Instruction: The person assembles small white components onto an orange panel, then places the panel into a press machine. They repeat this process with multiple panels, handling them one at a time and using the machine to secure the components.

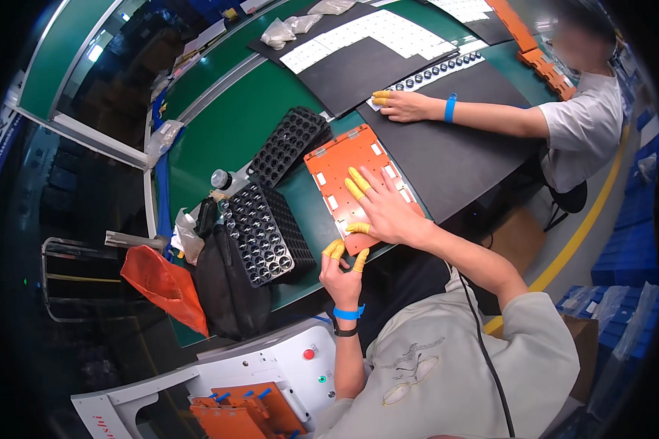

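Note:
An orange rectangular plate with small white pads along its sides lies on the green table in front of me. My right hand rests on the plate with its fingers stretched out. Yellow finger cots cover several of its fingertips. At the plate's near left corner, my left hand has its thumb and fingers curled round the edge. It also wears yellow finger cots, with a blue band and a dark band at the wrist. The underside of the plate is hidden.
Black trays with round cells stand left of the plate, beside a small bottle, a black bag and a red bag. On the right, a co-worker's hand touches a white strip on a black sheet.

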`<action>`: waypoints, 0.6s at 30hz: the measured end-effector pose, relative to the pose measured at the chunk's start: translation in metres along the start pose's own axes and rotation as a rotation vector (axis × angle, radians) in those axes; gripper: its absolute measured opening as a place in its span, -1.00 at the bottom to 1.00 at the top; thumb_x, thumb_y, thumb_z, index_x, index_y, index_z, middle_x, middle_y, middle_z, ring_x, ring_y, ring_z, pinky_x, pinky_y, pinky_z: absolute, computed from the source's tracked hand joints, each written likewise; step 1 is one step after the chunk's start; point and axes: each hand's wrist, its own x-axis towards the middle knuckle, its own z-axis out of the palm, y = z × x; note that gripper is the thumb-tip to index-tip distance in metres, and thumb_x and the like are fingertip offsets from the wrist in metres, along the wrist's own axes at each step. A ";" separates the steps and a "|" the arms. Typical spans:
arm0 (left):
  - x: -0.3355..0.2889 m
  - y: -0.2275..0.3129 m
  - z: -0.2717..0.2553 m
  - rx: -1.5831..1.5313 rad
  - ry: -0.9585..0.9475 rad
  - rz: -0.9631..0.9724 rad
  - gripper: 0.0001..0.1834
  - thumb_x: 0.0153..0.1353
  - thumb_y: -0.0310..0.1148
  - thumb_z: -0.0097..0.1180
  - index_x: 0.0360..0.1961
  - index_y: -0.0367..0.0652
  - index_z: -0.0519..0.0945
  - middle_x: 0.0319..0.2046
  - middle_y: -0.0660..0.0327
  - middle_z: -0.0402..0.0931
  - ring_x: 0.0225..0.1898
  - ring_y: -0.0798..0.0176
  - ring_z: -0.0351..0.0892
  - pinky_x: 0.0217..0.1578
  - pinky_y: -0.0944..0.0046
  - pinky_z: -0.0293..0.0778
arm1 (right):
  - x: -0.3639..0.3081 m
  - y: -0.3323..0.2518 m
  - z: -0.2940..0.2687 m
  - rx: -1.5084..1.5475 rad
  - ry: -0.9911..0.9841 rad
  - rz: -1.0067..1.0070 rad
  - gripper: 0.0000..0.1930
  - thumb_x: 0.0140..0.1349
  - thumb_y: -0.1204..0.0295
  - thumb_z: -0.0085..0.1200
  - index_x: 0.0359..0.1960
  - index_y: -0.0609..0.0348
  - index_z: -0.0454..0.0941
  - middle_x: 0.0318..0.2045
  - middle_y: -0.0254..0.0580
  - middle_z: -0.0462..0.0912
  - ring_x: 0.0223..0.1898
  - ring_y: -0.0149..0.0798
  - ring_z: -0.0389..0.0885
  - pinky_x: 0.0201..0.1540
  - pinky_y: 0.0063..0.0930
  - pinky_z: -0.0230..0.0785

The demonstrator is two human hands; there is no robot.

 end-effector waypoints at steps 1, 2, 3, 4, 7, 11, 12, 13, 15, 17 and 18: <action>0.000 -0.001 0.000 0.005 0.001 0.002 -0.51 -0.07 -0.37 0.56 -0.12 -0.33 0.66 -0.22 0.18 0.58 -0.55 0.36 0.40 -0.52 0.39 0.35 | 0.001 -0.001 -0.002 0.006 -0.020 0.009 -0.07 0.27 -0.20 -0.04 0.40 0.41 0.19 0.45 0.20 0.13 0.53 0.16 -0.09 0.48 0.24 -0.25; 0.000 0.000 0.000 0.012 0.000 0.002 -0.51 -0.07 -0.37 0.56 -0.12 -0.33 0.66 -0.23 0.18 0.58 -0.55 0.36 0.40 -0.52 0.39 0.35 | 0.000 -0.001 -0.002 0.005 0.001 0.008 -0.08 0.27 -0.21 -0.05 0.38 0.43 0.21 0.43 0.20 0.16 0.52 0.16 -0.07 0.48 0.24 -0.25; 0.001 0.000 -0.001 0.019 -0.003 0.003 -0.51 -0.07 -0.37 0.56 -0.12 -0.34 0.66 -0.23 0.18 0.58 -0.56 0.36 0.39 -0.52 0.39 0.34 | -0.002 -0.002 -0.003 0.003 0.022 0.007 -0.08 0.26 -0.21 -0.05 0.37 0.44 0.24 0.42 0.20 0.20 0.51 0.16 -0.04 0.48 0.23 -0.25; 0.001 0.001 -0.001 0.026 -0.005 0.004 -0.51 -0.07 -0.37 0.56 -0.11 -0.34 0.66 -0.24 0.18 0.58 -0.56 0.36 0.39 -0.53 0.38 0.34 | -0.004 -0.004 -0.004 0.001 0.044 0.007 -0.08 0.25 -0.21 -0.05 0.35 0.45 0.27 0.40 0.21 0.23 0.51 0.16 -0.02 0.48 0.23 -0.25; 0.000 -0.001 0.001 -0.005 0.010 -0.015 -0.51 -0.08 -0.38 0.56 -0.11 -0.33 0.66 -0.24 0.18 0.57 -0.56 0.36 0.38 -0.53 0.38 0.32 | -0.017 -0.014 -0.017 0.051 0.015 0.041 -0.08 0.23 -0.19 0.01 0.35 0.47 0.26 0.40 0.21 0.23 0.50 0.15 0.00 0.48 0.19 -0.23; -0.001 -0.002 0.001 0.016 0.007 -0.008 -0.49 -0.08 -0.34 0.56 -0.10 -0.33 0.66 -0.24 0.19 0.57 -0.56 0.37 0.37 -0.54 0.38 0.31 | -0.034 -0.021 -0.024 0.090 -0.006 0.077 -0.10 0.21 -0.13 0.08 0.34 0.45 0.26 0.40 0.19 0.23 0.50 0.14 -0.01 0.48 0.16 -0.18; 0.000 -0.001 0.000 0.016 0.004 -0.005 -0.48 -0.08 -0.33 0.56 -0.09 -0.33 0.66 -0.24 0.19 0.57 -0.56 0.37 0.37 -0.54 0.38 0.31 | -0.036 -0.023 -0.027 0.090 -0.015 0.084 -0.11 0.20 -0.11 0.10 0.34 0.44 0.27 0.40 0.18 0.22 0.51 0.14 -0.01 0.48 0.16 -0.17; 0.000 0.000 0.000 0.017 0.001 -0.001 -0.47 -0.08 -0.32 0.56 -0.09 -0.33 0.66 -0.24 0.19 0.57 -0.56 0.37 0.37 -0.54 0.38 0.31 | -0.038 -0.025 -0.029 0.090 -0.024 0.091 -0.12 0.20 -0.09 0.12 0.34 0.44 0.27 0.41 0.18 0.22 0.51 0.14 -0.02 0.48 0.16 -0.15; 0.000 -0.001 0.000 0.011 -0.006 -0.005 -0.46 -0.07 -0.30 0.56 -0.08 -0.33 0.65 -0.23 0.19 0.57 -0.56 0.37 0.37 -0.54 0.38 0.31 | -0.041 -0.026 -0.034 0.079 -0.040 0.090 -0.12 0.17 -0.06 0.17 0.35 0.42 0.26 0.42 0.16 0.20 0.51 0.14 -0.03 0.47 0.17 -0.14; 0.000 -0.002 0.000 0.008 -0.010 -0.004 -0.46 -0.07 -0.29 0.56 -0.07 -0.33 0.65 -0.23 0.19 0.57 -0.55 0.38 0.37 -0.54 0.38 0.30 | -0.044 -0.026 -0.037 0.060 -0.062 0.084 -0.12 0.15 -0.02 0.22 0.35 0.40 0.26 0.42 0.15 0.19 0.52 0.14 -0.04 0.47 0.18 -0.13; 0.000 -0.003 0.000 0.009 -0.009 -0.001 -0.45 -0.07 -0.30 0.56 -0.07 -0.33 0.65 -0.23 0.19 0.57 -0.55 0.38 0.36 -0.54 0.39 0.30 | -0.045 -0.026 -0.038 0.047 -0.076 0.078 -0.12 0.14 0.00 0.24 0.35 0.39 0.26 0.42 0.15 0.19 0.52 0.14 -0.04 0.47 0.18 -0.13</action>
